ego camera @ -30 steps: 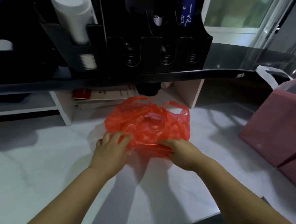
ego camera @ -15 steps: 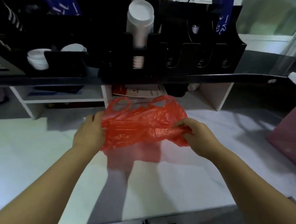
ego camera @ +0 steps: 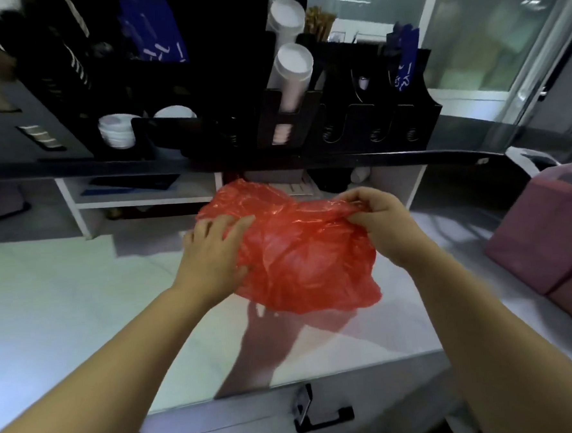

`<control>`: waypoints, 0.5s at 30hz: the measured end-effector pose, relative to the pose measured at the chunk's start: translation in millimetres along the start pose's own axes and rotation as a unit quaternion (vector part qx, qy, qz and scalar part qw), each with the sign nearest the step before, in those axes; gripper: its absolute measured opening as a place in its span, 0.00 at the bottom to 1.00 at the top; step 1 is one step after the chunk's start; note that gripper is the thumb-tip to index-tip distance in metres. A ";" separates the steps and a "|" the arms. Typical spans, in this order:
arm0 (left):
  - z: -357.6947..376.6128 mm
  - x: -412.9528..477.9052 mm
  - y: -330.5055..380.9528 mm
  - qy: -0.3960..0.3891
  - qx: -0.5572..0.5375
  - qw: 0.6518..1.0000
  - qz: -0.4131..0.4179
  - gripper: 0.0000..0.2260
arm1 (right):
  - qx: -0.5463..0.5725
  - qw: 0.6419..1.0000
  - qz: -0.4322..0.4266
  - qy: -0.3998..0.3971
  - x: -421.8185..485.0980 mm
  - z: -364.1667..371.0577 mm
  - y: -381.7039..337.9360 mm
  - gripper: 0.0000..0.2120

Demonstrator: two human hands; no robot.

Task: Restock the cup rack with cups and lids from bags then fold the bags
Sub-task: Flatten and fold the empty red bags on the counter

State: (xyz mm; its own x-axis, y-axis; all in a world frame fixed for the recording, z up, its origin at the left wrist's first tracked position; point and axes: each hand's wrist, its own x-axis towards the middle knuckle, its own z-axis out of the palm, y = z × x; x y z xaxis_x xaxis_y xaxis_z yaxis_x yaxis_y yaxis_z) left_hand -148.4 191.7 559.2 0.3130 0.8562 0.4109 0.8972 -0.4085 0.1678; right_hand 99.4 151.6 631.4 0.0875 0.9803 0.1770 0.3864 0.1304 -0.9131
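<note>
Both hands hold a crumpled red plastic bag (ego camera: 300, 259) lifted off the white table (ego camera: 65, 296), its shadow falling beneath. The left hand (ego camera: 213, 254) has its grip on the bag's left side, fingers spread over it, thumb pressed in; the right hand (ego camera: 382, 223) pinches the upper right edge. Behind stands the black slotted cup rack (ego camera: 356, 125), holding a stack of white cups (ego camera: 291, 72)

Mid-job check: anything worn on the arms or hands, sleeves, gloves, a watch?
Nothing worn shows. The left hand and right hand are bare, no gloves, rings or watch; the left forearm and right forearm show no sleeves.
</note>
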 end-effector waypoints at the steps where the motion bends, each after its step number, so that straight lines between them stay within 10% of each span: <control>1: -6.4 2.5 2.1 0.010 -0.001 1.000 -0.024 0.32 | 0.022 1.000 0.000 -0.016 -4.4 -2.4 -6.2 0.13; 9: -38.2 11.2 0.8 0.089 -0.003 0.996 -0.012 0.08 | -0.259 0.964 -0.004 0.055 -15.4 -15.0 -14.4 0.17; 15: -51.5 3.8 4.0 0.105 0.019 0.992 -0.062 0.09 | -0.119 0.993 -0.021 -0.016 -25.0 -7.2 -31.2 0.42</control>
State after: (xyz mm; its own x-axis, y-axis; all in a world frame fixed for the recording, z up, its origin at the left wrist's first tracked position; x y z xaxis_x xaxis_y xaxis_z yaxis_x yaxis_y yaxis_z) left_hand -159.7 177.0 607.5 0.1307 0.8124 0.5682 0.9373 -0.2880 0.1962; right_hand 91.7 122.0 658.2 0.0380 0.9794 0.1984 0.5956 0.1372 -0.7915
